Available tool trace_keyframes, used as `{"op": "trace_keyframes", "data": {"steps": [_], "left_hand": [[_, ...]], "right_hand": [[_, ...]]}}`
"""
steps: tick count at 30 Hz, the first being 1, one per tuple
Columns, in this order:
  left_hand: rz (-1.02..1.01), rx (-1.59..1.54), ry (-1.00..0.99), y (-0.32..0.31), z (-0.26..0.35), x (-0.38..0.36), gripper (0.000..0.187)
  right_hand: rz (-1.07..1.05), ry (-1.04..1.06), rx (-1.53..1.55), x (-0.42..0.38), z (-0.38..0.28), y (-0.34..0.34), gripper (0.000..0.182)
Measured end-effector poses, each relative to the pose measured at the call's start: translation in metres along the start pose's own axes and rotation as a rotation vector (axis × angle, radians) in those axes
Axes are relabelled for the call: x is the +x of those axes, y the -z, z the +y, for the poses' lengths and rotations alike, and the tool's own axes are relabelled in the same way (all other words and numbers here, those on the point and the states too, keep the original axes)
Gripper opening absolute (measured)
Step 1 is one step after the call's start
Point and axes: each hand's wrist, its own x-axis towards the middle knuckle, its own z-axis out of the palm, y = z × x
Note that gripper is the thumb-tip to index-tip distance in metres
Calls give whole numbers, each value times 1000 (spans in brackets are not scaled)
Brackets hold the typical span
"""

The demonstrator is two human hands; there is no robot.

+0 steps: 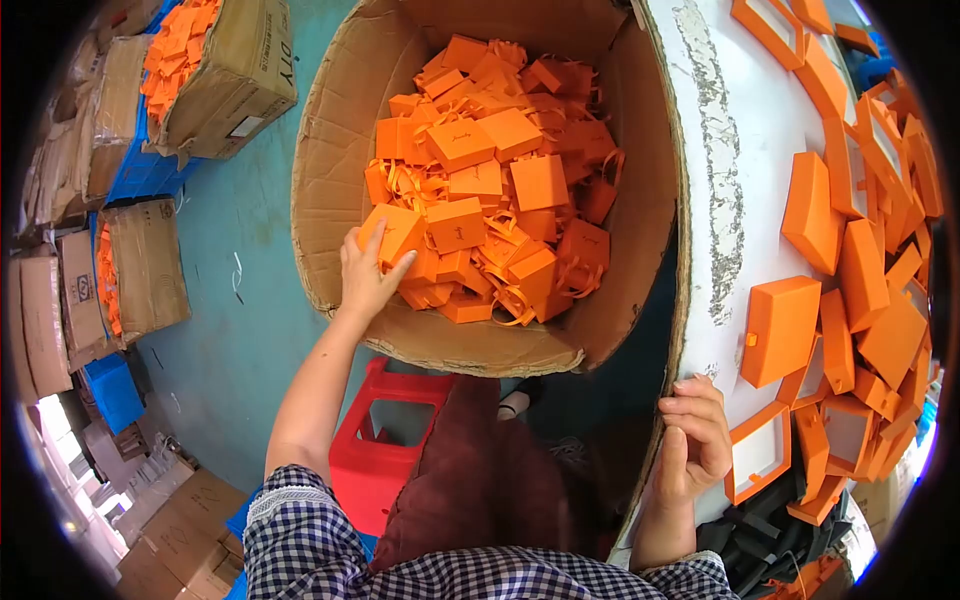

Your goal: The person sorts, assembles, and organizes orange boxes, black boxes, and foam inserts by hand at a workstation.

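Note:
My left hand [368, 276] reaches into a large cardboard carton [335, 130], its thumb and fingers around a small orange gift box [397, 232] at the near left of the pile. Many similar orange boxes [460, 145] with ribbon handles fill the carton, some with dark lettering on top. My right hand [695, 435] is by the edge of the white table, its fingers curled together and nothing visible in them. Close to that hand lies an open orange box part [760, 453] with a white inside.
On the white table [705, 250], orange boxes and box parts [865, 290] are heaped at right, with black strips [760, 530] nearer me. A red stool [385, 460] stands below the carton. More cartons of orange pieces [225, 85] line the left side of the greenish floor [235, 230].

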Motion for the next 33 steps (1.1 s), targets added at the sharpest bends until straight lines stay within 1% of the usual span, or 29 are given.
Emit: {"op": "trace_keyframes", "data": {"steps": [1, 3, 4, 6, 7, 9, 10, 11, 13, 14, 16, 17, 20, 21, 23, 24, 25, 27, 28, 30, 31, 33], "left_hand": [[-7, 4, 0, -1, -2, 0, 75], [-94, 156, 49, -5, -6, 4, 70], [-98, 159, 48, -6, -2, 7, 70], [-176, 361, 80, -10, 16, 16, 67], [-174, 365, 80, -14, 23, 21, 67], [-250, 408, 128, -21, 38, 32, 70], [-183, 435, 60, -26, 44, 39, 76], [-174, 439, 56, -30, 48, 48, 76], [-75, 208, -48, -37, 60, 74, 89], [-70, 209, -56, -43, 65, 92, 89], [-104, 115, -47, -57, 74, 132, 101], [-103, 110, -51, -60, 77, 149, 101], [-291, 232, 63, -76, 76, 193, 107], [-299, 227, 57, -85, 70, 200, 107], [-364, 263, 13, -103, 54, 201, 107], [-293, 327, -79, -110, 49, 195, 105], [-294, 337, -77, -107, 53, 185, 105], [-344, 206, -210, -92, 68, 156, 101], [-340, 209, -212, -85, 73, 144, 101], [-409, 102, -412, -71, 82, 119, 96], [-408, 104, -412, -63, 89, 112, 96], [-622, 151, -603, -46, 101, 102, 97]], "right_hand": [[1, -8, 2, -1, 0, 0, 5], [4, -10, 5, -1, 0, 0, 5], [4, -15, 5, -1, 0, 0, 5], [4, -22, 1, -1, -1, 1, 5], [6, -21, 6, -1, -1, 1, 5], [3, -40, -7, -2, -1, 2, 4], [8, -36, -1, -2, -2, 2, 4], [6, -42, -4, -2, -2, 2, 4], [14, -37, -6, 0, -3, 2, 4], [8, -43, 0, 1, -4, 2, 4], [8, -70, -17, 1, -6, 2, 3], [12, -68, -23, 2, -6, 2, 3], [-24, -83, -27, 3, -7, 4, 4], [-21, -89, -36, 3, -6, 7, 4], [-123, -82, -15, 2, -6, 12, 3], [-117, -74, -21, 2, -5, 11, 2], [-116, -78, -11, 3, -5, 11, 2], [-126, -87, -12, 3, -6, 12, 2], [-122, -84, -9, 5, -6, 11, 2], [-50, -99, -15, 6, -7, 8, 4], [-49, -98, -14, 6, -6, 8, 4], [-57, -91, -20, 4, -6, 8, 5]]}}
